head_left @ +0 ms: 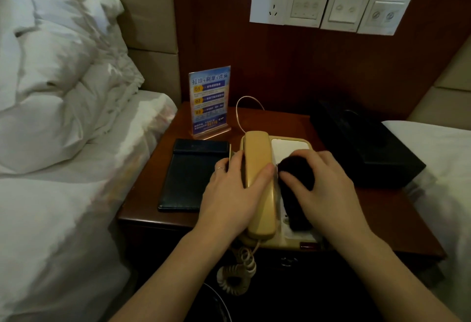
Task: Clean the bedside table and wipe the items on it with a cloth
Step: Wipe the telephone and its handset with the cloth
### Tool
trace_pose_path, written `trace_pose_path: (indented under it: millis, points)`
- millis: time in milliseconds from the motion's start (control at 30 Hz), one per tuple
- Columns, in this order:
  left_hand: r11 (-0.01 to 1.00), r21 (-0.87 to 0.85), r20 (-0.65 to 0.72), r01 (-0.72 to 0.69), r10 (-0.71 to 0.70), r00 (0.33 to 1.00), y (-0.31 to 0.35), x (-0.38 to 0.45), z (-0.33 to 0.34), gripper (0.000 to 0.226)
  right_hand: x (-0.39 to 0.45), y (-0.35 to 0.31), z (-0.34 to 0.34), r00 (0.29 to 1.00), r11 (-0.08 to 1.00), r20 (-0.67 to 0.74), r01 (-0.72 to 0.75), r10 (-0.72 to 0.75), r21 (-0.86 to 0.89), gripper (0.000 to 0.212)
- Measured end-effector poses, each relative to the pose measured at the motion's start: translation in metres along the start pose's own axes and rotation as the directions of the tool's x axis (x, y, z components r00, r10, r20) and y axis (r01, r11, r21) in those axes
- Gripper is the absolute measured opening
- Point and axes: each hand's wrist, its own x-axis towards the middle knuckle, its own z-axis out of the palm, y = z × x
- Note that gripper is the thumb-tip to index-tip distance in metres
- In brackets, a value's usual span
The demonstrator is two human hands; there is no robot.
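A beige telephone stands at the front of the brown bedside table. Its handset lies in the cradle on the phone's left side. My left hand wraps around the middle of the handset, thumb on its right side. My right hand presses a dark cloth onto the phone's keypad area, right beside the handset. The cloth hides most of the keys.
A dark leather folder lies left of the phone. A blue acrylic sign stands behind it. A black tissue box sits at the right. Beds flank the table on both sides. The coiled cord hangs over the front edge.
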Motion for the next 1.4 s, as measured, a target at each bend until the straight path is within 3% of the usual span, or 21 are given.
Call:
trace_pose_path:
  millis: [67,267,333,467,533,767,1000,1100,1267,1400]
  points:
    - [1.0,-0.002,0.008,0.01,-0.01,1.0,0.001,-0.001,-0.001,0.083,0.002,0.001,0.002,1.0,1.0,-0.019,-0.014,0.014,0.002,0.044]
    - [0.998,0.061,-0.02,-0.001,0.003,1.0,0.004,-0.002,0.001,0.086,-0.049,0.003,-0.021,0.975,0.993,0.219,0.063,-0.04,-0.098,0.042]
    - [0.997,0.072,-0.017,0.0,0.001,1.0,0.004,-0.002,0.001,0.089,-0.044,0.007,-0.021,0.981,0.998,0.192,0.016,-0.004,-0.063,0.043]
    - [0.995,0.096,-0.048,-0.016,0.02,0.999,0.004,-0.007,0.003,0.094,-0.006,0.02,-0.01,0.999,0.999,-0.032,-0.037,0.036,-0.017,0.043]
    - [0.993,0.116,-0.069,-0.038,0.047,0.997,0.004,-0.013,0.004,0.093,0.003,0.025,-0.007,0.995,0.997,-0.065,-0.074,0.075,0.016,0.043]
    - [0.988,0.138,-0.07,-0.069,0.08,0.994,0.004,-0.013,0.007,0.085,-0.047,0.024,-0.022,0.988,0.994,0.153,0.011,0.005,-0.104,0.046]
    - [0.992,0.102,-0.063,-0.069,0.076,0.995,0.001,-0.014,0.006,0.088,0.001,0.035,-0.01,0.996,0.996,-0.024,-0.086,0.086,0.035,0.044]
    - [0.991,0.115,-0.058,-0.067,0.074,0.996,0.002,-0.013,0.005,0.088,-0.01,0.034,-0.016,0.997,0.997,0.013,-0.077,0.077,0.008,0.045]
    - [0.988,0.144,-0.06,-0.06,0.069,0.996,0.003,-0.009,0.007,0.089,-0.048,0.036,-0.032,0.974,0.998,0.22,-0.054,0.057,-0.022,0.045]
    - [0.989,0.134,-0.052,-0.059,0.066,0.996,0.002,-0.01,0.006,0.09,-0.022,0.036,-0.019,0.996,0.995,0.069,-0.069,0.064,0.077,0.043]
